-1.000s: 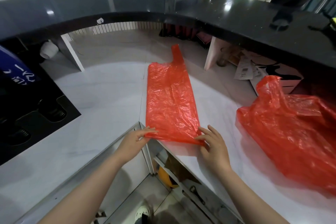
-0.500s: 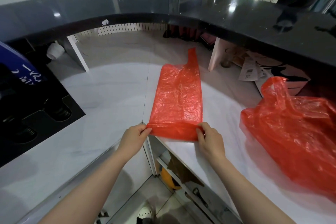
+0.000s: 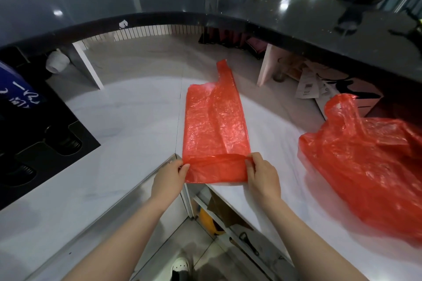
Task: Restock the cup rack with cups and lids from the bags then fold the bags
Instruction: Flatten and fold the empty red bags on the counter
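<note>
A flattened red plastic bag (image 3: 214, 121) lies lengthwise on the white counter (image 3: 127, 134), its handle pointing away from me. Its near end is turned up into a short fold. My left hand (image 3: 170, 177) pinches the left corner of that fold and my right hand (image 3: 262, 175) pinches the right corner. A second red bag (image 3: 370, 162) lies loose and crumpled on the counter to the right. The black cup rack (image 3: 45, 141) sits at the left edge, with round openings in its top.
A dark raised bar top (image 3: 205, 4) curves around the far side. Papers and a box (image 3: 328, 89) sit under it at the right. Open shelves with tools are below the counter edge. A person stands beyond the bar at top right.
Both hands went from lying flat on the bag's near edge to pinching its corners, and they have folded that end up and away from me.
</note>
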Action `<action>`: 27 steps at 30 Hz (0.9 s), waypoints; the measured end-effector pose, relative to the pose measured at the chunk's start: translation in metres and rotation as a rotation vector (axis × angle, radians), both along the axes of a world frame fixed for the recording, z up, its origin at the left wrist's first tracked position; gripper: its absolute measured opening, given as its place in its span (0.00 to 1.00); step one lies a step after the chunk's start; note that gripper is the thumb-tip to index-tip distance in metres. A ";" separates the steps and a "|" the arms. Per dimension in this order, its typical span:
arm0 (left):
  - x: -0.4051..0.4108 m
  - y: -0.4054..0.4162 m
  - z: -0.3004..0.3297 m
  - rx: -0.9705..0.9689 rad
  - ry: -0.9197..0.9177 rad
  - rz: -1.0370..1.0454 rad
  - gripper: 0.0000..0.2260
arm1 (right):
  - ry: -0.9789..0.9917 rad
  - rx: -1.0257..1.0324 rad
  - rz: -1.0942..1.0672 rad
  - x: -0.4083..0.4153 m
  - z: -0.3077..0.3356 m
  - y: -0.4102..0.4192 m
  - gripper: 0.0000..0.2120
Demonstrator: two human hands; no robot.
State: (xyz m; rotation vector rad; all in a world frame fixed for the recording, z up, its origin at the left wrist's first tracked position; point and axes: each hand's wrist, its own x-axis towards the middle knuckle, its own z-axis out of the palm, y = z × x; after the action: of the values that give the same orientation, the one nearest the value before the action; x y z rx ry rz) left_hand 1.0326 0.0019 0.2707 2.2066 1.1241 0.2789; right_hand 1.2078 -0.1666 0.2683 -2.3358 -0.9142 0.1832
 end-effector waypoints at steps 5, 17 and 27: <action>-0.003 -0.001 -0.001 0.034 -0.013 0.013 0.15 | -0.069 -0.078 -0.020 -0.003 -0.003 0.002 0.13; 0.023 -0.029 0.019 0.459 0.056 -0.462 0.26 | -0.182 -0.163 -0.053 -0.009 -0.001 0.009 0.16; 0.049 -0.044 -0.016 0.418 0.375 -0.636 0.33 | -0.313 -0.244 0.386 -0.007 0.000 0.014 0.26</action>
State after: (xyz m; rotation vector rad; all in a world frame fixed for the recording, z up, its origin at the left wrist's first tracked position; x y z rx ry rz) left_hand 1.0814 -0.0422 0.2550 2.9412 0.5014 -0.2035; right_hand 1.2008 -0.1524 0.2683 -2.4257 -1.5752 0.0888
